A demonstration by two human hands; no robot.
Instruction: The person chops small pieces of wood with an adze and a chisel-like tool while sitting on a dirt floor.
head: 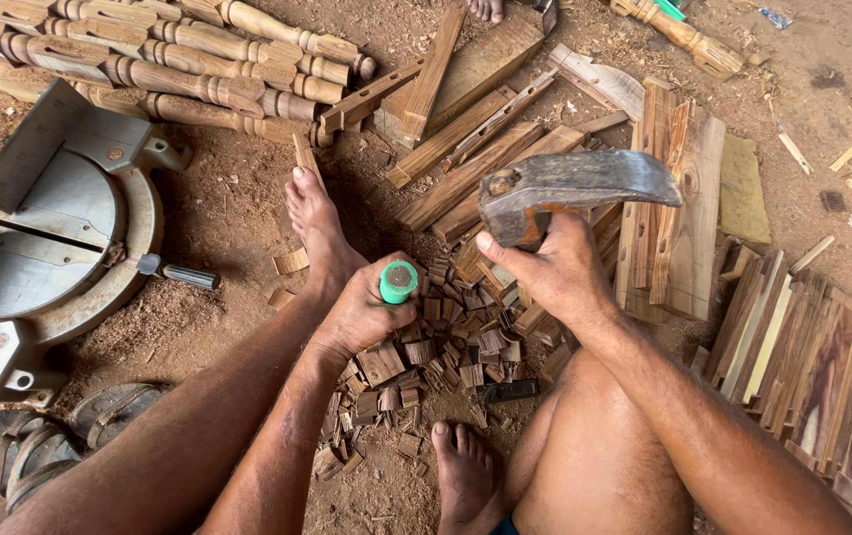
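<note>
My left hand (364, 315) is closed around a tool with a green round-topped handle (398, 281), held upright over a heap of small cut wood blocks (446, 347). My right hand (550, 272) grips a rusty iron hammer head (569, 188) raised above the heap, its flat end pointing left. What the green-handled tool's tip touches is hidden by my hand. My bare feet (317, 223) rest on either side of the heap.
A grey circular saw base (44, 238) with a black-handled lever lies at left, sandals (59, 436) below it. Turned wooden spindles (178, 59) are stacked at top left. Planks and offcuts (664, 198) lie at centre and right. Sawdust covers the dirt floor. Another person's toes (485, 8) show at top.
</note>
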